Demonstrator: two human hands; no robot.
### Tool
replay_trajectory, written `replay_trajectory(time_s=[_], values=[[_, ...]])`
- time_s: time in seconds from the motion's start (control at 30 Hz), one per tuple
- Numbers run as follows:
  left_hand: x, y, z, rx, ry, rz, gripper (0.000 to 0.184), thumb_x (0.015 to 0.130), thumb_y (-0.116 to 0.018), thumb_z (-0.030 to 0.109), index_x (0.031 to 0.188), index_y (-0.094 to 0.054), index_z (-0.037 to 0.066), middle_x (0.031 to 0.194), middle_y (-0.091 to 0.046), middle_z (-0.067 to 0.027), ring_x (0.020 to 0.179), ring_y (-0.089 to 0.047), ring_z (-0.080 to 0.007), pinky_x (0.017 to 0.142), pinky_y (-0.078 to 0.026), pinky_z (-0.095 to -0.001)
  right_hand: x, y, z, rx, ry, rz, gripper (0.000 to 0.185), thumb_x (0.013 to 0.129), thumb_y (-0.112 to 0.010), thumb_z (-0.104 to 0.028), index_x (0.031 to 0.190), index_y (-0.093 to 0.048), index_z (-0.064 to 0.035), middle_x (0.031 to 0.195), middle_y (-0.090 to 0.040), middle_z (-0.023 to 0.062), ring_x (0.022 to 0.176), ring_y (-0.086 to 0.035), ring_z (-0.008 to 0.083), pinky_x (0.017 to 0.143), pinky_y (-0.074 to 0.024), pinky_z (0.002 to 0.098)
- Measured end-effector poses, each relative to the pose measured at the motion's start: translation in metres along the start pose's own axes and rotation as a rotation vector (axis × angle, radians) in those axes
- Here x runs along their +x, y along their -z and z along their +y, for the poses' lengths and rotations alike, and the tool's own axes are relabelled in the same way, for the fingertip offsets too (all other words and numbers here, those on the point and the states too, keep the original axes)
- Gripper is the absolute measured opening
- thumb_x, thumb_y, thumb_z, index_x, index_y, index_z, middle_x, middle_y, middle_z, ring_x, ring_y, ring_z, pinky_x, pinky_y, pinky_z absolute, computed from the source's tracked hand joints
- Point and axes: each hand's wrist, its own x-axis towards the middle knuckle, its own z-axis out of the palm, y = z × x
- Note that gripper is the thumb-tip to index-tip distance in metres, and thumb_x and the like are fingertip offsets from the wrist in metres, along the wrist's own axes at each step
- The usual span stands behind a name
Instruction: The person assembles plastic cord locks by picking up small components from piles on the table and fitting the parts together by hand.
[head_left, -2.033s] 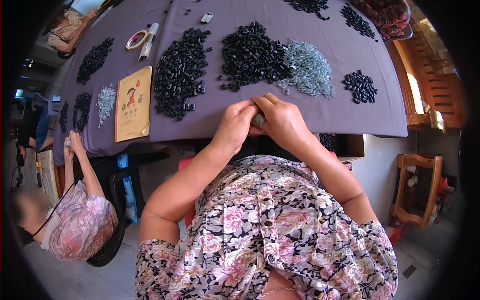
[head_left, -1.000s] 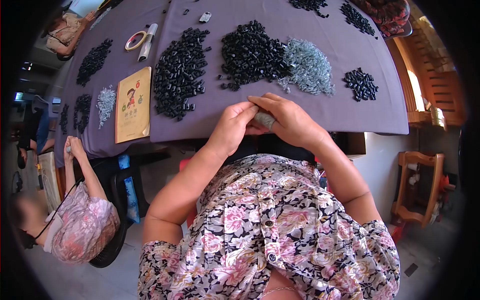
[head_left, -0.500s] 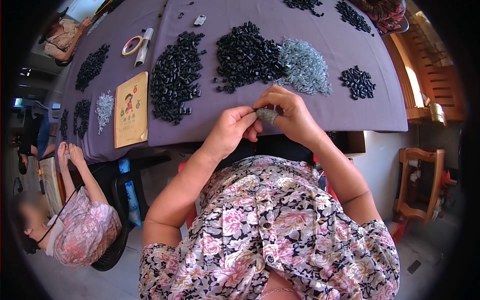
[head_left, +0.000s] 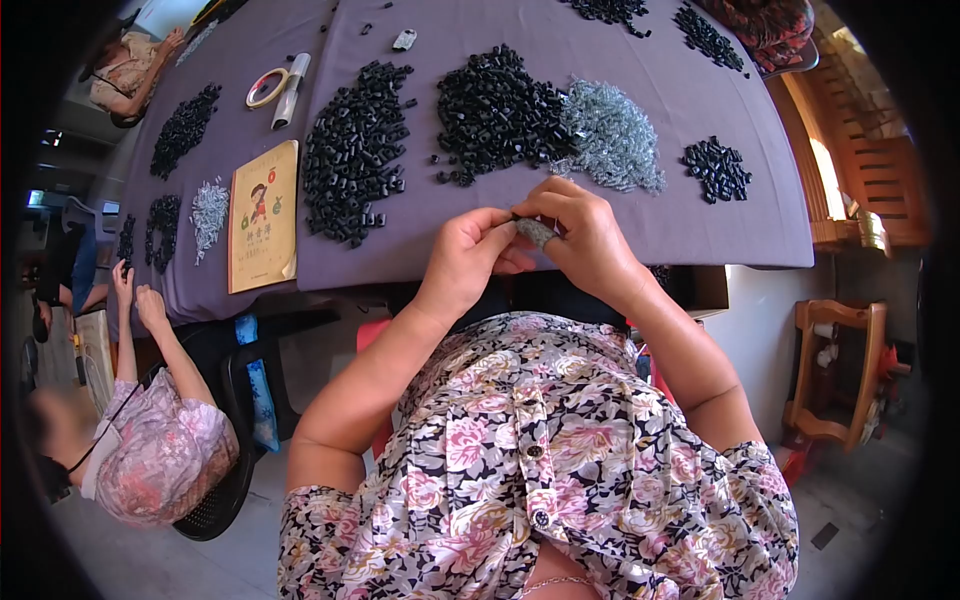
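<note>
My left hand (head_left: pixel 468 258) and my right hand (head_left: pixel 582 228) meet at the table's near edge, both closed in a pinch with fingertips touching. A small black piece (head_left: pixel 515 217) shows in part between the fingertips; most of it is hidden. Grey wrapping (head_left: pixel 536 233) covers one digit of my right hand. Just beyond the hands lie a big heap of small black plastic pieces (head_left: pixel 500 115) and, touching it, a heap of small clear pieces (head_left: pixel 612 135). Another black heap (head_left: pixel 355 155) spreads to the left, and a smaller one (head_left: pixel 716 168) lies right.
A yellow booklet (head_left: pixel 263 220) lies left on the purple tablecloth (head_left: pixel 420 215), with a tape roll (head_left: pixel 266 88) and a clear roll (head_left: pixel 290 92) beyond it. A co-worker (head_left: pixel 165 440) sits at left. A wooden chair (head_left: pixel 835 370) stands right.
My hands stay together, with slight shifts of the fingers. The co-worker at left has moved their hands apart, one reaching toward the black pieces.
</note>
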Motion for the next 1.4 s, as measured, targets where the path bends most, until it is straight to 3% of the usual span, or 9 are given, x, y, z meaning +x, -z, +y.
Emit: replay_trajectory(time_s=[0.27,0.37,0.57,0.67,0.87,1.1,1.4], values=[[0.003,-0.004,-0.003,0.018,-0.029,0.038,0.023,0.105,-0.049,0.015,0.111,-0.064,-0.001,0.093,-0.072,-0.0083,0.074,-0.071,-0.0132,0.066,-0.058,-0.0233,-0.001,-0.002,0.001,0.033,-0.053,0.028,0.028,0.072,-0.065,0.008,0.098,-0.072,0.0010,0.092,-0.064,0.0140,0.083,-0.067,0.0317,0.073,-0.0539,0.0376],[0.004,-0.008,-0.003,0.022,-0.040,0.087,0.023,0.104,-0.050,0.014,0.106,-0.067,-0.001,0.091,-0.071,-0.0074,0.072,-0.071,-0.0127,0.064,-0.057,-0.0233,-0.003,-0.004,0.001,-0.032,0.021,0.036,0.032,0.070,-0.065,0.007,0.100,-0.071,0.0000,0.093,-0.063,0.0136,0.083,-0.066,0.0321,0.074,-0.0537,0.0380],[0.008,-0.005,0.000,-0.086,-0.018,0.157,0.022,0.101,-0.054,0.016,0.108,-0.069,0.001,0.091,-0.072,-0.0063,0.074,-0.071,-0.0130,0.064,-0.058,-0.0240,0.002,0.003,-0.006,-0.059,-0.028,-0.030,0.048,0.068,-0.067,0.002,0.116,-0.066,-0.0015,0.096,-0.062,0.0137,0.087,-0.064,0.0340,0.074,-0.0536,0.0393],[0.007,-0.009,0.004,-0.144,-0.019,0.181,0.023,0.101,-0.054,0.017,0.108,-0.069,0.001,0.094,-0.072,-0.0067,0.080,-0.071,-0.0138,0.070,-0.059,-0.0273,0.004,-0.009,0.002,-0.348,0.172,0.012,0.049,0.067,-0.070,-0.002,0.116,-0.064,-0.0015,0.097,-0.063,0.0123,0.093,-0.064,0.0319,0.075,-0.0544,0.0394],[0.014,0.002,0.000,-0.179,0.071,0.182,0.022,0.101,-0.054,0.017,0.107,-0.068,0.001,0.097,-0.070,-0.0069,0.084,-0.070,-0.0146,0.075,-0.060,-0.0311,0.008,-0.026,0.015,-0.425,0.197,0.044,0.041,0.068,-0.070,-0.005,0.108,-0.065,-0.0016,0.096,-0.063,0.0107,0.094,-0.064,0.0321,0.077,-0.0547,0.0414],[0.016,-0.004,0.000,-0.150,0.081,0.173,0.021,0.101,-0.053,0.017,0.100,-0.068,0.003,0.090,-0.069,-0.0050,0.079,-0.069,-0.0131,0.073,-0.060,-0.0301,0.008,-0.026,0.018,-0.378,0.175,0.007,0.032,0.070,-0.070,-0.008,0.101,-0.064,-0.0016,0.091,-0.062,0.0129,0.092,-0.063,0.0338,0.077,-0.0527,0.0445],[0.018,-0.002,0.006,-0.082,0.117,0.128,0.022,0.102,-0.051,0.017,0.099,-0.067,0.003,0.091,-0.069,-0.0046,0.079,-0.069,-0.0125,0.073,-0.060,-0.0297,0.008,-0.025,0.020,-0.202,0.122,-0.004,0.033,0.072,-0.067,-0.007,0.104,-0.065,-0.0007,0.093,-0.063,0.0156,0.091,-0.064,0.0380,0.077,-0.0524,0.0462]])
